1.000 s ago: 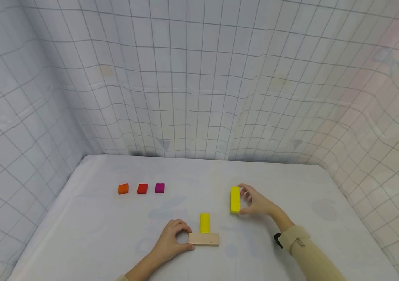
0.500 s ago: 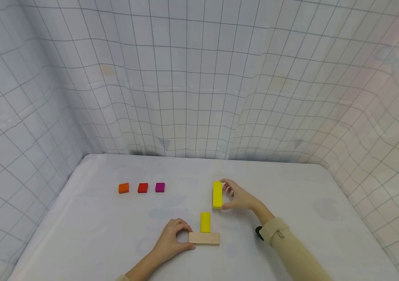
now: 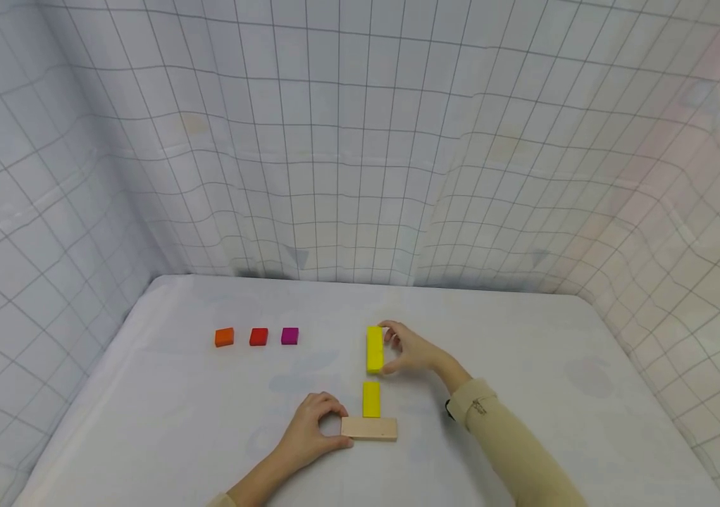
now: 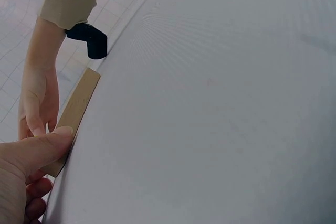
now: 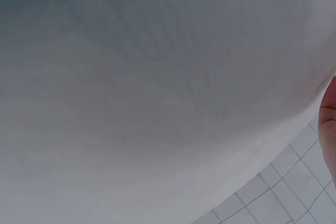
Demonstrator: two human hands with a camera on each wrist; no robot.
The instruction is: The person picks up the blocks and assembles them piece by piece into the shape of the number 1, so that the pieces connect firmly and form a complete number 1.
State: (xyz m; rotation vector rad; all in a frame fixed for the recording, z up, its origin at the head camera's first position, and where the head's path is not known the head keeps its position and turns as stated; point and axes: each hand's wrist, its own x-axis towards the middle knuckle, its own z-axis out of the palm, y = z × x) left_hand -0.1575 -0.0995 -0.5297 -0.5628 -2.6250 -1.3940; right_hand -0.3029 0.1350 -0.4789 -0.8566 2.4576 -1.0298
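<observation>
In the head view my left hand (image 3: 312, 431) pinches the left end of a plain wooden block (image 3: 369, 429) lying crosswise on the table. Its thumb shows on that same wooden block (image 4: 79, 103) in the left wrist view. A small yellow block (image 3: 371, 400) lies lengthwise against the wooden block's far side. Beyond it, my right hand (image 3: 416, 351) holds a longer yellow block (image 3: 375, 350) by its two ends, between thumb and fingers. A narrow gap separates the two yellow blocks. Whether the held one touches the table, I cannot tell. The right wrist view catches only part of a hand (image 5: 328, 129).
Toward the back left, an orange block (image 3: 224, 337), a red block (image 3: 258, 336) and a purple block (image 3: 289, 336) stand apart in a row. White cloth covers the table (image 3: 525, 338). Grid-patterned curtains (image 3: 347, 176) rise behind it and on both sides.
My right hand has carried the longer yellow block leftward, from the right side to just behind the small yellow block. My left hand has stayed on the wooden block.
</observation>
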